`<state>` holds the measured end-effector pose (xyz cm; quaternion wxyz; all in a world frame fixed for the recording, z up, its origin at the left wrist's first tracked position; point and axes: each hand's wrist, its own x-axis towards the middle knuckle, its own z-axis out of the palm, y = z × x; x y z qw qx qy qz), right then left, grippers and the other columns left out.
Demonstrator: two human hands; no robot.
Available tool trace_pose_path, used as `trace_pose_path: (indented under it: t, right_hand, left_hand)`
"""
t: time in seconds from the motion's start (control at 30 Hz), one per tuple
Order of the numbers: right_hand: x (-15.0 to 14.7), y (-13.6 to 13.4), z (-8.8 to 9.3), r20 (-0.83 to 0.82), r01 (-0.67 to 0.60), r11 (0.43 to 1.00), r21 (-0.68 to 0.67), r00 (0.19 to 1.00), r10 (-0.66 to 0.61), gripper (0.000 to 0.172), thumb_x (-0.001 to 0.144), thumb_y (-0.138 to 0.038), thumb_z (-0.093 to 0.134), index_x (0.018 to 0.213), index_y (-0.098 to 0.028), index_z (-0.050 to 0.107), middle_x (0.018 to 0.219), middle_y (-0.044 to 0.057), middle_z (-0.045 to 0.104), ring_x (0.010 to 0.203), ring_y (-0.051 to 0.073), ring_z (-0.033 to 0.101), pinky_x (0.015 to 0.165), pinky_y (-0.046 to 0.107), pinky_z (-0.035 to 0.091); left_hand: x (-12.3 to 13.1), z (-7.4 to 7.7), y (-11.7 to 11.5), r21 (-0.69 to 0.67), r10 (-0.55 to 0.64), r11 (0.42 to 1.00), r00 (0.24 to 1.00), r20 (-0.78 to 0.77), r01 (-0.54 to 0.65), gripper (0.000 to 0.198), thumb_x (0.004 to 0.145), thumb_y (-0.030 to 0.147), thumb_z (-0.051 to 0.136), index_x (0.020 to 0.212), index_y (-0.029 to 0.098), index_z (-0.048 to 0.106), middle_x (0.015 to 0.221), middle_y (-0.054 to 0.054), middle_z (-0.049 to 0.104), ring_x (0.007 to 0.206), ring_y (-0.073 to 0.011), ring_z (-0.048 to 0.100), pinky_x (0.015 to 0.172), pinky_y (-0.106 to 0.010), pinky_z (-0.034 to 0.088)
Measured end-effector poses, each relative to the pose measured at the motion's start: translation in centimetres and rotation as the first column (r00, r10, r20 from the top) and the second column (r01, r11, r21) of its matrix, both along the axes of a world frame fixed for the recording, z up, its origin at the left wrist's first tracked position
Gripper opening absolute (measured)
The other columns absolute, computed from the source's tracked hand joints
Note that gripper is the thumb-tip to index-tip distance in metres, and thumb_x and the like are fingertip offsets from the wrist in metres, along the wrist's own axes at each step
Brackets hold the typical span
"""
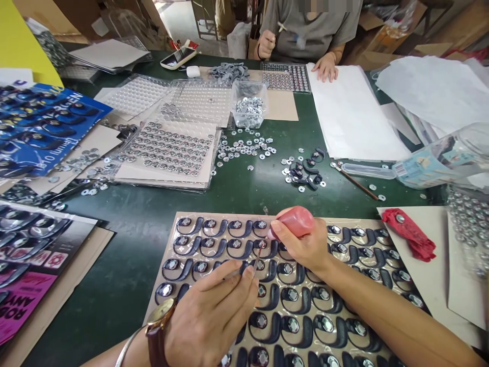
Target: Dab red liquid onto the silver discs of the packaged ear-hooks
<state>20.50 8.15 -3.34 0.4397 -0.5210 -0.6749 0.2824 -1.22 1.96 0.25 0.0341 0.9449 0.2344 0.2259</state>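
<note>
My left hand (214,306) pinches a thin pointed tool (257,258), its tip over a round metal piece in the second row. Whether it is tweezers or a stick I cannot tell. Fingers of my right hand (305,247) wrap round a red squeeze bottle (300,221), tilted with its pale nozzle just beside the tool's tip. Below both hands lies a board (168,300) under clear moulded plastic. It carries rows of dark curved hook-shaped parts (293,295), each with a shiny round metal piece at its centre. My forearms and hands hide some of the parts.
Loose metal discs (244,148) lie mid-table by a clear tub (250,109). Dark parts (305,173) sit near a brown stick (357,181) and a plastic jar (439,160). A red crumpled cloth (408,232) lies right. Across the table, a person (309,30) holds a small tool.
</note>
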Motion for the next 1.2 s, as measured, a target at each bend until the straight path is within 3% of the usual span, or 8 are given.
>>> trace_pose_path:
  t: [0.23,0.57,0.7,1.0,1.2]
  right_hand:
    - [0.1,0.1,-0.1,0.020,-0.002,0.999,-0.040,1.000,0.003,0.024,0.081,-0.038,0.063,0.070,-0.017,0.066,0.056,0.001,0.065,0.051,0.014,0.061,0.055,0.027,0.051]
    - [0.2,0.1,0.4,0.106,0.018,0.999,0.040,0.994,-0.022,0.028,0.083,-0.038,0.061,0.063,-0.018,0.064,0.051,0.000,0.064,0.050,0.013,0.062,0.054,0.024,0.051]
    - [0.3,0.0,0.3,0.086,0.006,0.999,0.032,0.996,-0.009,0.027,0.083,-0.036,0.061,0.064,-0.018,0.065,0.051,0.000,0.065,0.050,0.014,0.063,0.055,0.025,0.051]
    - [0.2,-0.1,0.4,-0.024,-0.028,1.000,-0.004,0.999,0.028,0.020,0.083,-0.033,0.061,0.069,-0.018,0.065,0.055,-0.001,0.069,0.048,0.013,0.063,0.051,0.026,0.050]
    - [0.3,-0.1,0.6,0.021,-0.026,0.999,0.022,0.999,0.026,0.024,0.082,-0.032,0.062,0.062,-0.018,0.065,0.055,0.001,0.069,0.049,0.014,0.063,0.053,0.026,0.050]
  left_hand:
    - [-0.1,-0.2,0.0,-0.015,0.009,1.000,1.000,-0.006,-0.009,0.035,0.092,0.008,0.032,0.107,0.003,0.063,0.107,-0.014,0.068,0.100,-0.0218,0.064,0.105,-0.042,0.037]
    - [-0.1,0.1,0.4,-0.045,0.012,0.999,0.998,0.063,-0.009,0.034,0.087,0.004,0.034,0.102,0.003,0.065,0.099,-0.012,0.069,0.095,-0.0201,0.065,0.104,-0.041,0.038]
    - [-0.3,-0.3,0.4,-0.101,0.040,0.994,0.994,0.100,-0.030,0.032,0.081,0.003,0.042,0.103,0.003,0.064,0.104,-0.012,0.068,0.097,-0.0194,0.065,0.107,-0.042,0.036]
    - [-0.6,0.3,1.1,-0.192,0.063,0.981,0.991,0.115,-0.040,0.035,0.076,0.002,0.044,0.105,0.005,0.063,0.100,-0.011,0.070,0.087,-0.0173,0.067,0.106,-0.044,0.036]
    - [-0.6,0.1,1.0,-0.196,0.089,0.979,0.983,0.160,-0.056,0.034,0.074,-0.001,0.047,0.103,0.006,0.063,0.100,-0.011,0.071,0.084,-0.0168,0.068,0.105,-0.044,0.038]
